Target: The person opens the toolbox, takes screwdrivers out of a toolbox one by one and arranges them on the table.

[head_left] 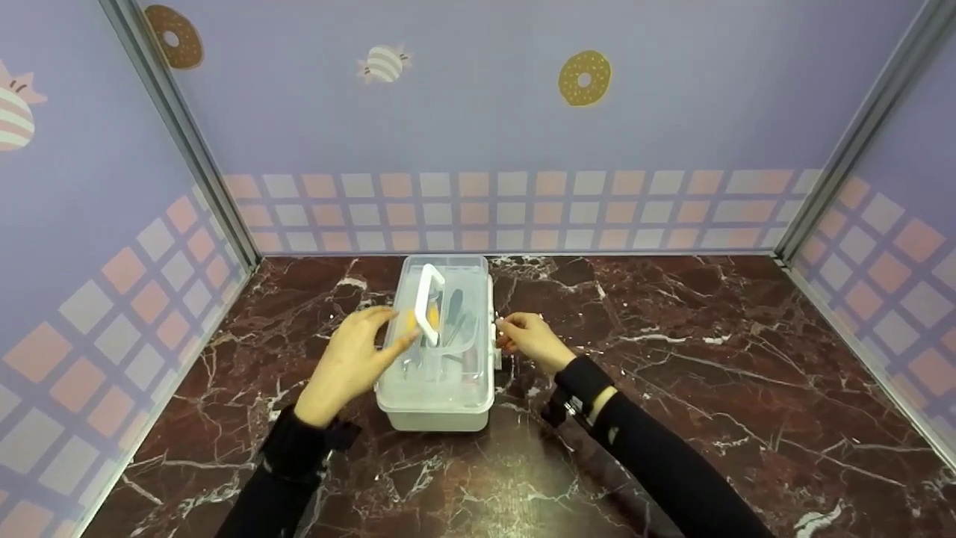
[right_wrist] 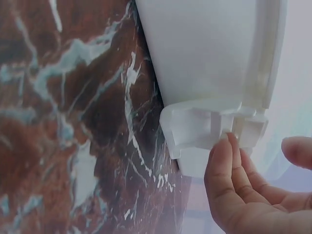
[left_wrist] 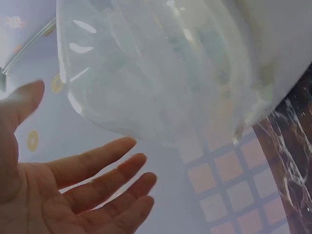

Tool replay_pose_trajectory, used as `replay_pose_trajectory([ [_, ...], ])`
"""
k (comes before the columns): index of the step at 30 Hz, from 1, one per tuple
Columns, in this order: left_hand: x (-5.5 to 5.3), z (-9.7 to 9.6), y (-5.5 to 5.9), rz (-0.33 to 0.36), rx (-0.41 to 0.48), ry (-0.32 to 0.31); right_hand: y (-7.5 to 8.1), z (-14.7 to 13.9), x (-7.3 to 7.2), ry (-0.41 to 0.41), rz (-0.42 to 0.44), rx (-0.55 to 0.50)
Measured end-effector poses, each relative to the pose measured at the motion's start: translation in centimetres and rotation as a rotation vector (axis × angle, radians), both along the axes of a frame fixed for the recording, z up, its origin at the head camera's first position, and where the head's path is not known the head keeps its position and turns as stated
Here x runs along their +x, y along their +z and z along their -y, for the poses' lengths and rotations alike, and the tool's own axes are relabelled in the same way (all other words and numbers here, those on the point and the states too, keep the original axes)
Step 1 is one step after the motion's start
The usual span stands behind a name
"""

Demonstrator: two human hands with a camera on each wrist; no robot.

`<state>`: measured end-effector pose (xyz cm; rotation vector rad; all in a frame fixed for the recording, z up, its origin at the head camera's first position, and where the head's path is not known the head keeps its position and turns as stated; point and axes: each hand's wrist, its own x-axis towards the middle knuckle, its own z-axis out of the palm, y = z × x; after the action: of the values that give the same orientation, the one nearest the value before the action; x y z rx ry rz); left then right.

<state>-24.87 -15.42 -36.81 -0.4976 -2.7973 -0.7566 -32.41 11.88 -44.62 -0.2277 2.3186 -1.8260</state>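
Note:
A translucent plastic storage box [head_left: 437, 388] stands lengthwise on the table, its lid [head_left: 448, 267] down on top. The white carry handle [head_left: 426, 302] stands raised from the lid. My left hand [head_left: 351, 366] is over the lid's left side, thumb and fingers spread near the handle; the left wrist view shows its palm holding nothing. At the box's right side, my right hand [head_left: 534, 340] reaches to a white latch [right_wrist: 195, 126]. Its fingertips [right_wrist: 224, 141] touch the latch's edge, with the thumb held apart from them.
Through the lid show orange-yellow and dark grey items [head_left: 455, 302], blurred by the plastic. The dark red marbled table [head_left: 709, 373] runs back to a lilac wall [head_left: 478, 134] with pink and white squares. Side walls with metal corner posts [head_left: 859, 127] enclose it.

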Motion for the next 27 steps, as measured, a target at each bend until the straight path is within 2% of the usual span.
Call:
replay_pose_trajectory([
  [3,-1.3,-0.3,1.0,0.023,0.058,-0.058,0.1,0.0,0.0,0.015,0.057,-0.054],
  [6,-2.5,-0.7,1.9,0.093,0.111,-0.109,0.2,0.0,-0.1,0.029,0.101,-0.09],
  [10,-3.5,-1.0,2.5,0.181,0.141,-0.14,0.2,0.2,-0.3,0.044,0.136,-0.104],
  [16,-4.3,-1.5,2.6,0.241,0.163,-0.12,-0.1,0.3,-0.5,0.086,0.163,-0.148],
  [22,-4.7,-1.9,2.4,0.319,0.284,-0.112,-0.1,0.3,-0.6,0.06,0.163,-0.116],
  [27,-4.8,-1.9,2.4,0.36,0.339,-0.11,-0.2,0.4,-0.7,0.078,0.195,-0.161],
])
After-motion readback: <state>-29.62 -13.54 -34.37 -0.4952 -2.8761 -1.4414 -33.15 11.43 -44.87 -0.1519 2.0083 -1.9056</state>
